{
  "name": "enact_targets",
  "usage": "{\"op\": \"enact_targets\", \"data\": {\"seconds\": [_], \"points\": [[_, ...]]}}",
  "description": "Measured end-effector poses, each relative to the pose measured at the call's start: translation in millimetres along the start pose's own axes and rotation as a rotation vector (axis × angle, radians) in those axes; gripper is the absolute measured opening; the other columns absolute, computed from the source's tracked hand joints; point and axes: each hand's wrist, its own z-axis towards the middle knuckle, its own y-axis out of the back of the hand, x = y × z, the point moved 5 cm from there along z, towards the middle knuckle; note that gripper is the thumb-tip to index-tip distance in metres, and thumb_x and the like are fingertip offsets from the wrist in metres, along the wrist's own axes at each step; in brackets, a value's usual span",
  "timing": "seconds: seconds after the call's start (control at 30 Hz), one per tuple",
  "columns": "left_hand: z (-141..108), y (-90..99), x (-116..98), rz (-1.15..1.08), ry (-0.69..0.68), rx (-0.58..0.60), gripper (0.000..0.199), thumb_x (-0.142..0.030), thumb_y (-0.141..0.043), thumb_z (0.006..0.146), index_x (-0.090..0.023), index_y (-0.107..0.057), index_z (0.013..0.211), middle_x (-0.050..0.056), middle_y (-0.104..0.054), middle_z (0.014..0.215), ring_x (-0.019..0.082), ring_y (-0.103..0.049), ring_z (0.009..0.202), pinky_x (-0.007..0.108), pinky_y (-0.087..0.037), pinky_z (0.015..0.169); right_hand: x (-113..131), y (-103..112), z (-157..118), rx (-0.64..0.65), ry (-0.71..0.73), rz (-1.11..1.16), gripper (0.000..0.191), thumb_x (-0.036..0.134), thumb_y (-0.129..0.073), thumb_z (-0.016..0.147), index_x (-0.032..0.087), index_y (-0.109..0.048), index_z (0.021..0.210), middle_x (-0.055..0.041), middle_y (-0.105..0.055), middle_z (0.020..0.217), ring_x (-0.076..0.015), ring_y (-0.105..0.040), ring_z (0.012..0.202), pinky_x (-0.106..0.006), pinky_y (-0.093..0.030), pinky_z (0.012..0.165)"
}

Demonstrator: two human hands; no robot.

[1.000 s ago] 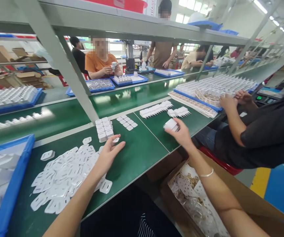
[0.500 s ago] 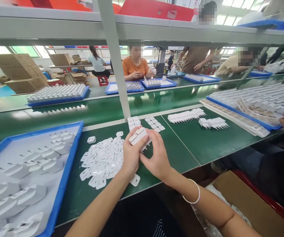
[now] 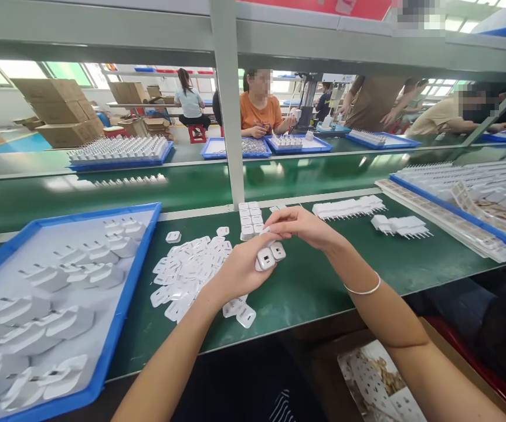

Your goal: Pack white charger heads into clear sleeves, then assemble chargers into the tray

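My left hand [image 3: 240, 266] is closed around a couple of white plug chargers [image 3: 265, 259], their port ends turned toward me. Above them, the fingers of my right hand [image 3: 308, 227] are pinched together beside my left thumb; what they hold, if anything, is mostly hidden. A loose pile of flat white cover plates [image 3: 191, 266] with slots lies left of my hands. Just behind my fingertips stand white square pieces [image 3: 248, 218] in neat rows. More of these lie partly hidden behind my right hand.
At left, a blue-rimmed tray [image 3: 123, 310] holds white plug chargers with pins up. Rows of chargers [image 3: 347, 206] lie to the right, near another full tray [image 3: 450, 206]. A grey post [image 3: 228, 117] rises ahead. Across the bench sits a person in orange [image 3: 259, 111].
The chargers in my left hand have turned so their port ends face me. My right hand has moved up and over them, its fingers now pointing left. The camera view has shifted left.
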Motion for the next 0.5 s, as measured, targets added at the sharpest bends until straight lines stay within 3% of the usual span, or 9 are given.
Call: {"op": "enact_targets", "data": {"seconds": [0.1, 0.23, 0.33, 0.4, 0.5], "points": [[0, -2.5, 4, 0.048, 0.001, 0.032, 0.024, -0.019, -0.059, 0.086, -0.025, -0.063, 0.108, 0.004, -0.071, 0.11, 0.023, -0.067, 0.098, 0.034, -0.05, 0.087, -6, -2, -5, 0.027, 0.044, -0.009, 0.017, 0.033, -0.08, 0.073, 0.017, -0.073, 0.074, -0.0008, -0.063, 0.071, -0.0102, -0.051, 0.062, -0.024, -0.041, 0.056], [2, 1.4, 2, 0.006, 0.008, -0.077, 0.036, -0.019, -0.061, 0.087, -0.028, -0.06, 0.122, 0.005, -0.067, 0.124, 0.025, -0.065, 0.113, 0.037, -0.049, 0.097, -1, 14, -14, -0.273, 0.203, -0.106, 0.016, 0.034, -0.076, 0.078, 0.018, -0.072, 0.077, -0.0015, -0.065, 0.072, -0.0119, -0.055, 0.063, -0.024, -0.04, 0.05], [2, 5.6, 2, -0.108, 0.049, -0.191, 0.061, -0.019, -0.065, 0.085, -0.029, -0.043, 0.14, 0.008, -0.063, 0.133, 0.026, -0.06, 0.124, 0.037, -0.049, 0.099, 5, 19, -24, -0.427, 0.297, -0.152, 0.016, 0.036, -0.072, 0.083, 0.02, -0.07, 0.083, -0.0001, -0.064, 0.066, -0.0117, -0.055, 0.057, -0.024, -0.04, 0.046], [1, 7.6, 3, -0.181, 0.071, -0.245, 0.066, -0.019, -0.068, 0.084, -0.028, -0.036, 0.141, 0.01, -0.066, 0.128, 0.026, -0.062, 0.122, 0.037, -0.051, 0.096, 9, 15, -29, -0.42, 0.339, -0.182, 0.016, 0.037, -0.068, 0.087, 0.021, -0.069, 0.087, 0.0001, -0.063, 0.066, -0.0124, -0.056, 0.058, -0.025, -0.043, 0.048], [0, 11.1, 2, -0.214, 0.064, -0.302, 0.06, -0.018, -0.07, 0.083, -0.027, -0.04, 0.133, 0.01, -0.068, 0.124, 0.025, -0.065, 0.116, 0.04, -0.051, 0.098, 15, 7, -35, -0.372, 0.402, -0.26, 0.015, 0.037, -0.064, 0.09, 0.023, -0.069, 0.089, -0.0023, -0.065, 0.079, -0.0134, -0.058, 0.066, -0.026, -0.046, 0.051]]}}
